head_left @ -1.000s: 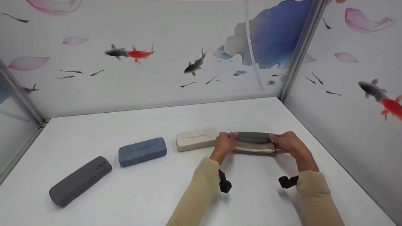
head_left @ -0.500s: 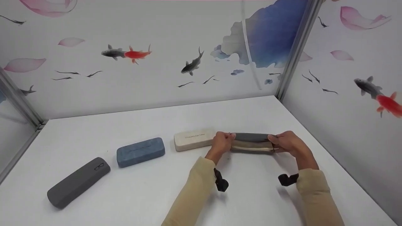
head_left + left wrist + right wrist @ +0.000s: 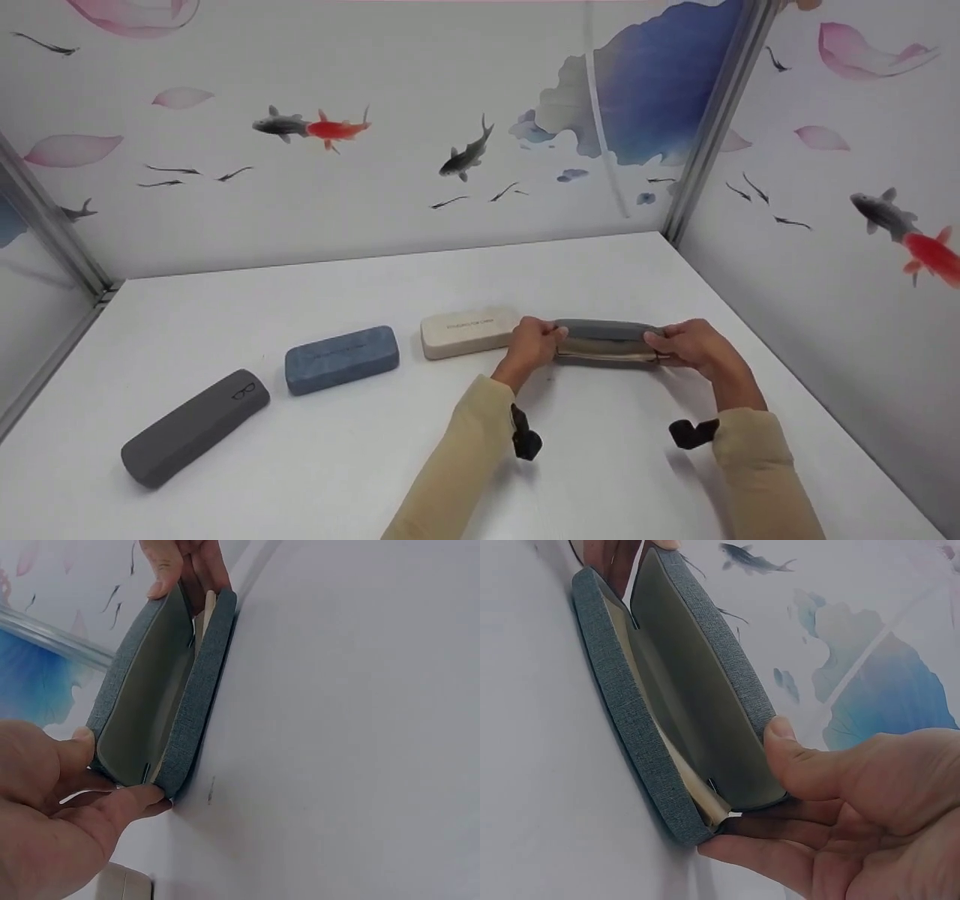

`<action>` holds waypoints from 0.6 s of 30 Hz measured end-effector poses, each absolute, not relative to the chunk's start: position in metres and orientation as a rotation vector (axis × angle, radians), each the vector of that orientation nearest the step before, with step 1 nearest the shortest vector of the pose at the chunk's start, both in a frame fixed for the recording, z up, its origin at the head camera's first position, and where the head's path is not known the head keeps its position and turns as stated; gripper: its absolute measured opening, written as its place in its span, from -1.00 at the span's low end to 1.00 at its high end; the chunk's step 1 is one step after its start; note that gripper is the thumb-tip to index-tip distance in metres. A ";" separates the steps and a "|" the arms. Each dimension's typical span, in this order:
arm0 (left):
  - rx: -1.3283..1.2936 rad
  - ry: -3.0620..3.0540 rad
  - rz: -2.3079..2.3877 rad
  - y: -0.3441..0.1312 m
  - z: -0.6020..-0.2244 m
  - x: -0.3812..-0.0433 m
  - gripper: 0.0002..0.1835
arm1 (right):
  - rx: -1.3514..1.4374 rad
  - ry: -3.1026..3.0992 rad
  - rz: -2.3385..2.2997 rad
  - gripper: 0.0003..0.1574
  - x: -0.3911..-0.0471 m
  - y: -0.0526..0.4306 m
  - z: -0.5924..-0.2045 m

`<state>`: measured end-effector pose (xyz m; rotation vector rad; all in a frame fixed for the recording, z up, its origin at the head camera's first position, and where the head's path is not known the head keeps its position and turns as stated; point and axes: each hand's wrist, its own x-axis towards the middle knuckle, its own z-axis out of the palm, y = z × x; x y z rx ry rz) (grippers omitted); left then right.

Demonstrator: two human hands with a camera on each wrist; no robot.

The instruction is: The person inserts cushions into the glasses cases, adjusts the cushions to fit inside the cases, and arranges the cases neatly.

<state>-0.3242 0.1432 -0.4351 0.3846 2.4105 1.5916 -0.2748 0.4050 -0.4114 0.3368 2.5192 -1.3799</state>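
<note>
From the head view, your left hand [image 3: 534, 343] and right hand [image 3: 691, 346] pinch the ends of the grey case [image 3: 607, 342] on the table [image 3: 315, 457], beside the beige case [image 3: 469, 331]. In both wrist views, the grey case's lid stands ajar.

Grey glasses case [image 3: 607, 341]: coarse woven cloth outside, smooth matt lining; table [image 3: 375, 465] smooth matt white.

white table [image 3: 375, 465] | on it: dark grey case [image 3: 193, 428]; blue case [image 3: 341, 359]; cream case [image 3: 468, 332]; grey-green case [image 3: 607, 343]
</note>
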 end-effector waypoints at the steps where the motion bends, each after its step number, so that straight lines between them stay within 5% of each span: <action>1: 0.402 2.423 1.586 0.144 -0.436 -0.324 -0.49 | 0.336 2.521 -1.374 -0.09 -0.275 0.406 -0.412; 10: 0.501 2.512 1.582 0.142 -0.443 -0.320 -0.46 | 0.364 2.577 -1.192 -0.13 -0.272 0.400 -0.407; 15: 0.427 2.537 1.538 0.138 -0.438 -0.317 -0.85 | 0.396 2.605 -1.121 -0.11 -0.269 0.391 -0.396; 18: 0.396 2.567 1.526 0.127 -0.430 -0.318 -0.65 | 0.393 2.698 -1.028 -0.11 -0.267 0.383 -0.388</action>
